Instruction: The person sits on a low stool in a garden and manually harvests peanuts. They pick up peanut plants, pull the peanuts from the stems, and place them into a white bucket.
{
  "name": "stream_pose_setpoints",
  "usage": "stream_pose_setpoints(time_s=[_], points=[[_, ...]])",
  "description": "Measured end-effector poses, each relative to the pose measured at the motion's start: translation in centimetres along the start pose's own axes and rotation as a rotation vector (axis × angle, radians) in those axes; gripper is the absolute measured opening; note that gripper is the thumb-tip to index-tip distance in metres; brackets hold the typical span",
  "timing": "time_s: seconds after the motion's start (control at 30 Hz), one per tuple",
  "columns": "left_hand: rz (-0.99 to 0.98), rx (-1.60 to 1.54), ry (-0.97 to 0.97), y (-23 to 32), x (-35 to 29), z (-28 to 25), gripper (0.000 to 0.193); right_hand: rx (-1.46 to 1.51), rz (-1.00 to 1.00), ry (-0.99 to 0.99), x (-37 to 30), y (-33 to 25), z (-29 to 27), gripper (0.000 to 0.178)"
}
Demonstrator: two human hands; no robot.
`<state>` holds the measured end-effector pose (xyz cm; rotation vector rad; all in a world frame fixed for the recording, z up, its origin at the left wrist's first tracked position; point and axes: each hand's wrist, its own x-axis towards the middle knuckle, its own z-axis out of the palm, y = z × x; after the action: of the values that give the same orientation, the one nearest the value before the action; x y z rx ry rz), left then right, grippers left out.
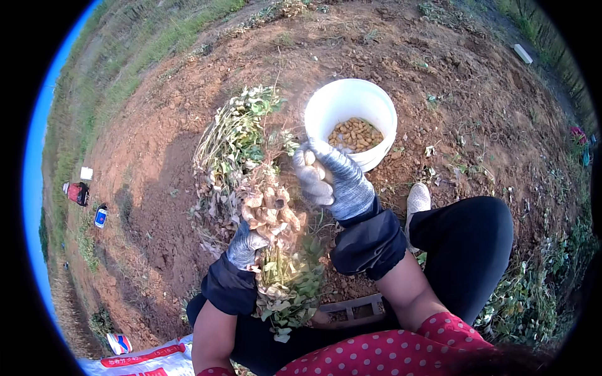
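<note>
My left hand [244,247], in a grey knitted glove, is closed round the stems of a peanut plant [276,272]. The plant's roots, hung with several pale pods [271,210], point away from me, and its green leaves fall toward my lap. My right hand [329,178], gloved the same way, is curled round a few peanuts [315,164] that show between its fingers. It hovers at the near side of a white bucket [384,141]. Loose peanuts [355,134] cover the bottom of that bucket.
A heap of pulled peanut plants [229,147] lies left of the bucket. More leafy plants [523,301] lie at the right. Below me is a grey slotted crate-like piece [354,311]. A printed white sack [144,360] is at the lower left. My shoe [418,199] stands near the bucket.
</note>
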<state>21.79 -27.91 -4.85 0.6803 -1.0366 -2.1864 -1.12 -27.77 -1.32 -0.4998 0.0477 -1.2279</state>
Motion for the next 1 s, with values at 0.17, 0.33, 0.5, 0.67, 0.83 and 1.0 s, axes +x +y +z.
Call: stream_pose_setpoints(time_s=[0.17, 0.33, 0.5, 0.67, 0.83, 1.0], points=[[-0.045, -0.145, -0.021, 0.5, -0.7, -1.5, 0.066, -1.063, -0.44, 0.777, 2.7, -6.8, -4.8, 0.026], [-0.016, -0.14, 0.058, 2.0, -1.8, 2.1, 0.064, -2.226, -0.741, 1.022, 4.1, -8.5, -5.8, 0.055], [-0.01, -0.199, -0.137, 1.7, -1.0, -0.3, 0.064, -0.812, -0.087, 0.199, 2.0, -2.9, 0.4, 0.041], [0.062, -0.192, -0.063, 1.8, -1.1, 2.6, 0.07, -0.779, -0.004, -0.025, 2.7, 1.3, 0.9, 0.026], [0.148, -0.109, -0.2, 2.1, 0.1, 3.6, 0.064, 0.047, 0.11, -0.062, 3.1, 3.1, -0.1, 0.021], [0.245, -0.238, -0.133, 1.3, -2.0, -0.4, 0.068, 0.162, 0.013, -0.049, 2.5, 2.2, -3.2, 0.022]])
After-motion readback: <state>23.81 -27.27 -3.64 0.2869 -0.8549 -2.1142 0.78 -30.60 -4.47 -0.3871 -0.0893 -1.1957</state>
